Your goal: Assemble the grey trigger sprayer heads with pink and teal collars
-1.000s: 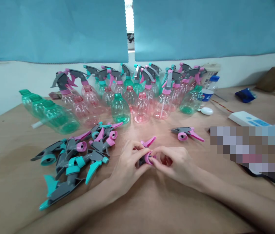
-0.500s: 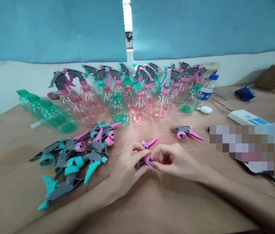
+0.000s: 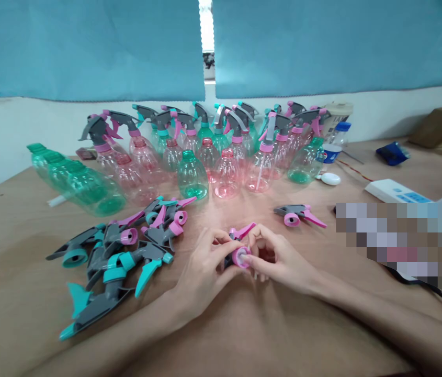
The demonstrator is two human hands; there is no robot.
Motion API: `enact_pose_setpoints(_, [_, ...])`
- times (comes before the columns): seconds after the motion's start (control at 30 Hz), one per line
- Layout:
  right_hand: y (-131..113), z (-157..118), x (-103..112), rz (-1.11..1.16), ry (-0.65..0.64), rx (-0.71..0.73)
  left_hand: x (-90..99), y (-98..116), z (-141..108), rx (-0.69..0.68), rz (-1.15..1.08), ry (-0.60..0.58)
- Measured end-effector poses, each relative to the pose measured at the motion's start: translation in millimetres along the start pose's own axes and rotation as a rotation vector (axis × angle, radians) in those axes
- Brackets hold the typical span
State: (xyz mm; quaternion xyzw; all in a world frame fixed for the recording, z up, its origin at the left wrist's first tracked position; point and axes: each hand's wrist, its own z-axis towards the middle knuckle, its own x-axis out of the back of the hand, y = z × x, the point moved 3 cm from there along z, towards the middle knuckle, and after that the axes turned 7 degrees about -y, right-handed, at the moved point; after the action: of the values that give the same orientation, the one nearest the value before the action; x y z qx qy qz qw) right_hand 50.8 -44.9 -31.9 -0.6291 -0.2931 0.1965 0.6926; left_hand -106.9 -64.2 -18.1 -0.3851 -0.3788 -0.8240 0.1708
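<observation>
L hand (image 3: 203, 264) pinches a grey/pink spray head (image 3: 237, 257) btwn thumb & fingers, low over the surface (image 3: 268, 324), approx. centre, its pink collar facing R. R hand (image 3: 283, 259) is right up against it — thumb tip at the collar's mouth, over a whitish disc, other fingers curled; can't tell if they're gripping anything.

Loose spray heads (image 3: 114, 275), grey w/ teal or pink parts, are heaped L of the hands; 1 lone spray head (image 3: 292, 221) lies farther back on the R.

Behind: green bottles (image 3: 192, 178) & pink bottles (image 3: 226, 180), some topped w/ sprayers, some open-necked.

Labels: blue-capped bottle (image 3: 331, 154), back R, has a blue label w/ round logo — looks like Pepsi, lettering n/l. Pale container (image 3: 338, 111) behind it has dark caps, approx. "IAM", partly blurred. Blue packet (image 3: 392, 153): print too blurry to read.
</observation>
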Motion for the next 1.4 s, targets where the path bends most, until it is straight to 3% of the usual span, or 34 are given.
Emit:
enact_pose_setpoints(0.43, [5, 1, -8, 0.047, 0.029, -0.059, -1.6, 1, -1, -0.024, 0.003, -0.005])
enact_pose_setpoints(0.6, [2, 0, -7, 0.082, 0.0, -0.023, -0.3, 0, 0, 0.02, 0.018, -0.009])
enact_pose_setpoints(1.1, [5, 4, -4, 0.157, -0.067, -0.115, 4.4, 4, 1, 0.029, 0.036, -0.02])
enact_pose_setpoints(1.4, [-14, -23, 12, -0.033, 0.015, -0.105, -10.3, 13, 19, 0.004, 0.029, -0.031])
